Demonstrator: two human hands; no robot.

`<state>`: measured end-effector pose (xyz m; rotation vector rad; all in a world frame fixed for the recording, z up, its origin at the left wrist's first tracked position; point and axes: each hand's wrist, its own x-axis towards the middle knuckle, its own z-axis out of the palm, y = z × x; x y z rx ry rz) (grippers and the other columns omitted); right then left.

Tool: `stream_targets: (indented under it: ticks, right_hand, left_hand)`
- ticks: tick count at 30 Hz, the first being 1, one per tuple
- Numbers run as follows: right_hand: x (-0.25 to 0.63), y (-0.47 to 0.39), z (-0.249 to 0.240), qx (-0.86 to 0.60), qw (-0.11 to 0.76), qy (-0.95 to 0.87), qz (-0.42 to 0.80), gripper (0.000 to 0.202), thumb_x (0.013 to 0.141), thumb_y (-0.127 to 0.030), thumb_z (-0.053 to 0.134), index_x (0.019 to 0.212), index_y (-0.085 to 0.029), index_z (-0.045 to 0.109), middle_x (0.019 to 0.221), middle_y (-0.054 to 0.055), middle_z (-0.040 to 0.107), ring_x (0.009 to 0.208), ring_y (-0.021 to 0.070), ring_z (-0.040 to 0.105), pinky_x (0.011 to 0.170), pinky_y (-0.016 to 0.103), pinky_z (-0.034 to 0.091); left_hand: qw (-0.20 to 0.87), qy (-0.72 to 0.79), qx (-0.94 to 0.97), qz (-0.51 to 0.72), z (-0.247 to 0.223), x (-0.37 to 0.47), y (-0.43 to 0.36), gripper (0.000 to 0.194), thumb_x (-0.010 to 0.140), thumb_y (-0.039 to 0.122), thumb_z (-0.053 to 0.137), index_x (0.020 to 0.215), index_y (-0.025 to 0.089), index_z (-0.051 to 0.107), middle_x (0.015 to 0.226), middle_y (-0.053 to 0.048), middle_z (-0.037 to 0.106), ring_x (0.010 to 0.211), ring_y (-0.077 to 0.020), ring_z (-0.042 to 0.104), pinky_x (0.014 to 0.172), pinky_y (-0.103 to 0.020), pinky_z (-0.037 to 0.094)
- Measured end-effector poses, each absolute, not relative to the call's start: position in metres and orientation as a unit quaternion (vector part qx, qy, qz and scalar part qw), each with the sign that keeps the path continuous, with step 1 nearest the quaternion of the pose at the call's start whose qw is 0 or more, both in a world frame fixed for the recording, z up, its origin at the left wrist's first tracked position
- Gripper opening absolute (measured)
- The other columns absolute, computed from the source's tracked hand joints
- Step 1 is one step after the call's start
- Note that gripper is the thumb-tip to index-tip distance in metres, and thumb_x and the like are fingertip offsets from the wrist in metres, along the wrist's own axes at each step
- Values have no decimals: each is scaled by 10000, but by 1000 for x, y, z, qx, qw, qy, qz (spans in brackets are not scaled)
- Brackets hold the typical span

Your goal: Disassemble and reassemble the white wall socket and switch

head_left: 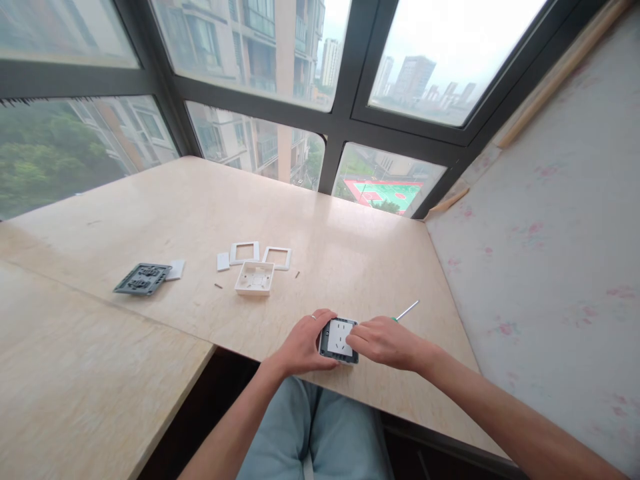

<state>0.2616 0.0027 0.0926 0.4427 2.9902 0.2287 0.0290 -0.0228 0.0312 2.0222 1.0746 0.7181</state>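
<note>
A wall socket (340, 337) with a white slotted face and a dark grey frame is tilted up near the table's front edge. My left hand (306, 343) grips it from the left, thumb below and fingers along the top. At its right edge, the fingers of my right hand (383, 341) are pinched together, and whatever is between them is hidden. Just beyond that hand a screwdriver (407, 311) shows its metal shaft and a bit of green handle. Whether the hand holds the handle or the screwdriver lies on the table, I cannot tell.
On the table (200, 200) sit a white mounting box (255, 279), two white cover frames (245, 252), a white plate (223, 261) and two small screws (219, 286). Further left, a dark grey switch module (143, 279) overlaps a white piece (176, 269). Windows and a papered wall (550, 233) border the table.
</note>
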Motion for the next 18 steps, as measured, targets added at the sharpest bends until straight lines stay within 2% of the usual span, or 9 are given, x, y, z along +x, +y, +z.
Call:
stream_targets:
  ticks: [6, 11, 14, 18]
  right_hand:
    - [261, -3, 90, 99, 1, 992, 80, 240, 999, -102, 435, 788, -187, 509, 697, -4, 594, 558, 119, 472, 505, 337, 142]
    - [253, -8, 92, 78, -3, 994, 78, 265, 1010, -131, 428, 768, -187, 518, 684, -5, 588, 540, 121, 461, 499, 341, 155]
    - [246, -9, 92, 73, -5, 994, 84, 261, 1012, -124, 425, 775, -181, 518, 681, -3, 582, 543, 117, 474, 496, 334, 158]
    - [242, -7, 91, 85, -1, 992, 94, 248, 1004, -101, 421, 791, -176, 525, 689, 1, 589, 547, 121, 494, 486, 321, 165]
  left_hand:
    - [395, 382, 797, 252, 30, 19, -14, 880, 591, 291, 873, 1384, 223, 500, 1416, -133, 554, 1271, -337, 560, 1086, -488, 447]
    - [459, 320, 797, 228, 28, 6, 1, 948, 597, 307, 891, 1452, 237, 485, 1566, -154, 425, 1457, -340, 394, 1186, -538, 328]
    - [507, 300, 773, 233, 20, -1, 7, 921, 648, 329, 868, 1474, 262, 468, 1624, -141, 321, 1504, -334, 305, 1190, -566, 306]
    - [532, 328, 714, 315, 7, -2, 5, 779, 762, 399, 789, 1462, 240, 486, 1623, -140, 327, 1520, -319, 269, 1209, -557, 276]
